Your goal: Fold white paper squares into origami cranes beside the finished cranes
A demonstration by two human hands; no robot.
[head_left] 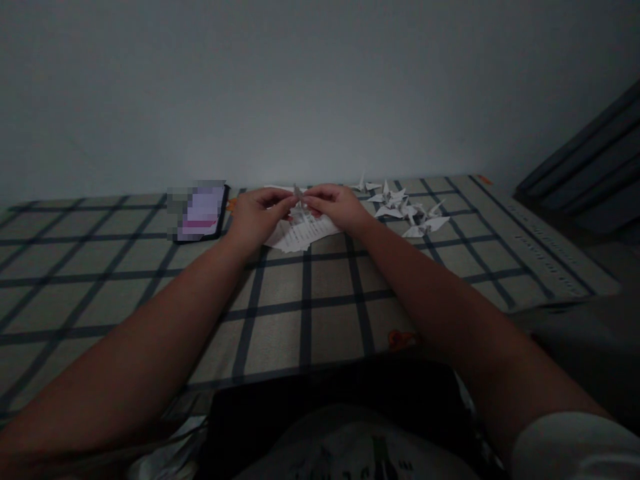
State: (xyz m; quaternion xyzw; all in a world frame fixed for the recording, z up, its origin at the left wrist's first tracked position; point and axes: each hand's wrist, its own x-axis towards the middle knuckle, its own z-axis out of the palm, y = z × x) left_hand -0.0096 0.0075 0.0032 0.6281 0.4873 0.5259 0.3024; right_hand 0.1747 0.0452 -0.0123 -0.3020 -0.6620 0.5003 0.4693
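Between my two hands is a small piece of folded paper (299,193), narrow and pointed at the top. My left hand (260,212) pinches it from the left, thumb and forefinger together. From the right, my right hand (336,203) pinches the same piece, its fingertips almost meeting the left ones. Its exact folds are too small and dim to make out. Under both hands lie several loose sheets of printed paper (300,233), partly covered by the fingers. Right of my right hand, several folded paper cranes (395,198) lie in a loose group.
A phone (203,208) with a lit, partly blurred screen lies left of my left hand. The checked tablecloth (280,300) covers the table, which meets a plain wall (320,93) at the back. Dark grey folds of cloth (590,160) hang at the right.
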